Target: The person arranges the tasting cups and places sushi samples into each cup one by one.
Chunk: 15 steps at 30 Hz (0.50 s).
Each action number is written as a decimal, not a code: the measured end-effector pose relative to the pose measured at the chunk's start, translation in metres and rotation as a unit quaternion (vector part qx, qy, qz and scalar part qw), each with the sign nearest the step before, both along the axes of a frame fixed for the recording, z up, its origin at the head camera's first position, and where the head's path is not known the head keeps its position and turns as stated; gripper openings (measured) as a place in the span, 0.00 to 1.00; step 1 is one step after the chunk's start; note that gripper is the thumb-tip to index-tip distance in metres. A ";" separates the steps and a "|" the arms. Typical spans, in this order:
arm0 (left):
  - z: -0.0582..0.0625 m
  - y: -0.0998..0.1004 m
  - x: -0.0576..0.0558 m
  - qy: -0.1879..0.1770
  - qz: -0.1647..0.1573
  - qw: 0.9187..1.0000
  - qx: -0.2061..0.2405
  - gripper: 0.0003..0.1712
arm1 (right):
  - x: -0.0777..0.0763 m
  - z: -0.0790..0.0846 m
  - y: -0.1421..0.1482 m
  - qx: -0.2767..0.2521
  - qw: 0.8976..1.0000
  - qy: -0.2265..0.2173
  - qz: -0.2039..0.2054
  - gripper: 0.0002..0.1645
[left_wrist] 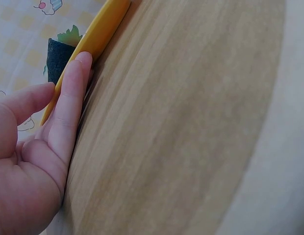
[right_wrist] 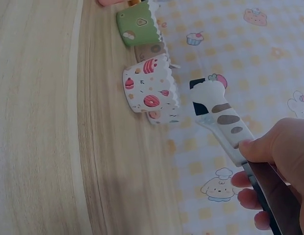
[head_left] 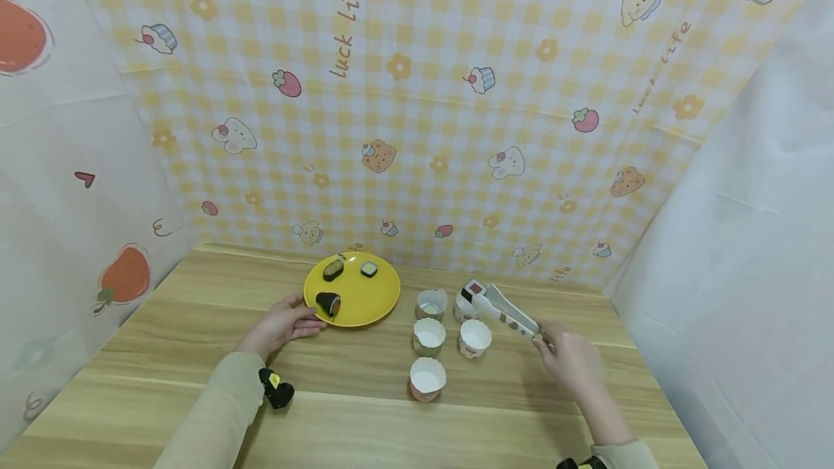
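Note:
My left hand [head_left: 289, 326] pinches the near left rim of a yellow plate [head_left: 365, 310], thumb above and fingers under it. On that plate lie a dark cone-shaped hand roll [head_left: 329, 303], an oval toy sushi piece [head_left: 334, 268] and a small square sushi roll [head_left: 368, 269]. My right hand [head_left: 570, 357] grips white tongs with brown spots [right_wrist: 228, 119]. Between the tongs' tips is a black-sided sushi roll with a red centre [head_left: 475, 288], held above the back right paper cup [head_left: 464, 311]. In the right wrist view the tongs partly hide this roll [right_wrist: 199, 107].
Several paper cups stand mid-table: a front one [head_left: 427, 380], a middle left one [head_left: 428, 337], a back left one [head_left: 431, 305] and a middle right one [head_left: 475, 339]. The wooden table [head_left: 352, 425] ends at a yellow checked cloth [head_left: 423, 121] behind, with pale cloth at both sides.

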<state>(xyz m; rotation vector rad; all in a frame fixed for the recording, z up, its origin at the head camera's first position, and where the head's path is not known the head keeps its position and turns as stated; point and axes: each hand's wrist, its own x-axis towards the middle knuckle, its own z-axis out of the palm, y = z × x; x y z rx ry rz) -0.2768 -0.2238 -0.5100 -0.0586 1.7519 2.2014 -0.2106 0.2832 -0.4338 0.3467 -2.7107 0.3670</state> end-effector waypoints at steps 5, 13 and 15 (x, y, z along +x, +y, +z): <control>-0.001 -0.001 0.000 0.002 -0.002 1.000 0.003 0.33 | -0.001 -0.001 0.000 0.006 1.000 -0.005 0.001 0.18; -0.001 -0.001 0.000 0.004 -0.004 1.000 0.004 0.33 | -0.002 -0.003 0.000 0.013 1.000 0.001 0.008 0.18; -0.001 0.000 0.000 0.003 -0.002 1.000 0.004 0.33 | -0.003 -0.002 0.000 0.014 1.000 0.001 0.009 0.18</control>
